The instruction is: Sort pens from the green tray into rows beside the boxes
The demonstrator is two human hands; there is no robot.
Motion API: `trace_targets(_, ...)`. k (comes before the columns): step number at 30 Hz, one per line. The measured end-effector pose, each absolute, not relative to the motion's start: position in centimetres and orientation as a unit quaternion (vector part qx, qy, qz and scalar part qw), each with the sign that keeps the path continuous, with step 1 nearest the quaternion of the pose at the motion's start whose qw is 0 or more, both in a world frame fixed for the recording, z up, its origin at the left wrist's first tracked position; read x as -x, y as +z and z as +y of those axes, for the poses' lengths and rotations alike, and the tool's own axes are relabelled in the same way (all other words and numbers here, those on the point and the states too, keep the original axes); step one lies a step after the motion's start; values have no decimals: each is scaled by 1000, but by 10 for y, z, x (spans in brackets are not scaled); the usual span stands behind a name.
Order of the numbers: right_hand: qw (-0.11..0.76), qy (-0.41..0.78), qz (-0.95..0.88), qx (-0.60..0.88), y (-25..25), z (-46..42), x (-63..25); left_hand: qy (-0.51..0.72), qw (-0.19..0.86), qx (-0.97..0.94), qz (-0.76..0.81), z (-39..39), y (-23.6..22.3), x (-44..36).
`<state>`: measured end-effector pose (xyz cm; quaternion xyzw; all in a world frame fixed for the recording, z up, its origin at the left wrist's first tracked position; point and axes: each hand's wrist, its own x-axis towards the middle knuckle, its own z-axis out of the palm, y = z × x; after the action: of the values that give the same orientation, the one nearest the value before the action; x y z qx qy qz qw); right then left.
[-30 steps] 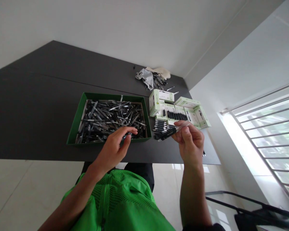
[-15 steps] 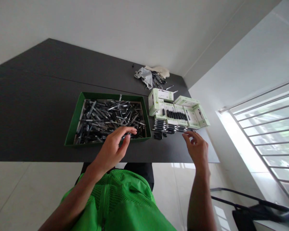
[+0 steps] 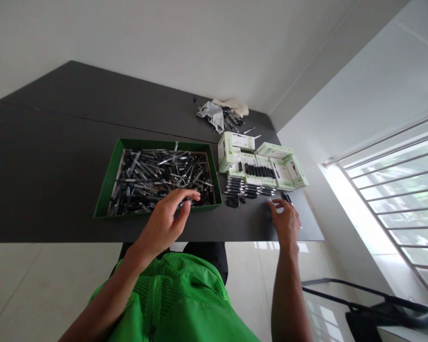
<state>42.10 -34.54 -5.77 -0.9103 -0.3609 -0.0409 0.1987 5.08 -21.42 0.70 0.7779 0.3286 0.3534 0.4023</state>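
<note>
My left hand (image 3: 167,216) hovers over the front edge of a green box (image 3: 107,190), thumb apart from the stretched fingers, nothing in it. Many black and clear pens (image 3: 157,175) lie jumbled inside that box. At the right, my right hand (image 3: 286,219) is low over the table with thumb and fingers curled together. A slim pen seems to be in it; light tips show on either side of the hand, and the rest is hidden. Stacked pens (image 3: 251,191) lie in rows just left of it. Dark pens (image 3: 287,197) lie beyond its fingers.
Pale green-and-white cartons (image 3: 228,152) stand behind the rows, one open carton (image 3: 285,172) with them. A row of black pen parts (image 3: 260,171) sits among them. Grey cloth (image 3: 214,115) and more loose pens (image 3: 231,118) lie near the wall. Black pieces (image 3: 233,202) lie near the box.
My right hand has moved down and slightly left, toward the table's front edge, uncovering dark pens behind it. My left hand stays nearly still. The view has shifted slightly.
</note>
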Motion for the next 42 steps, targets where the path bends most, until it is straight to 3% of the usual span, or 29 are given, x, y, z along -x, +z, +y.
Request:
trace_targets(9, 304, -88, -452, 834, -37, -314, -403, 401, 388, -762, 329, -214, 5, -50)
trace_targets(27, 288, 9, -605, 742, -44, -307, -384, 430, 394, -741, 333, -218, 2, -46)
trace_targets(35, 312, -26, -587, 747, -36, -306, -397, 472, 367, -754, 269, -225, 5, -41)
trace_targets(42, 302, -80, -540, 782, -36, -309, -418, 423, 378, -791, 230, -224, 9, -36)
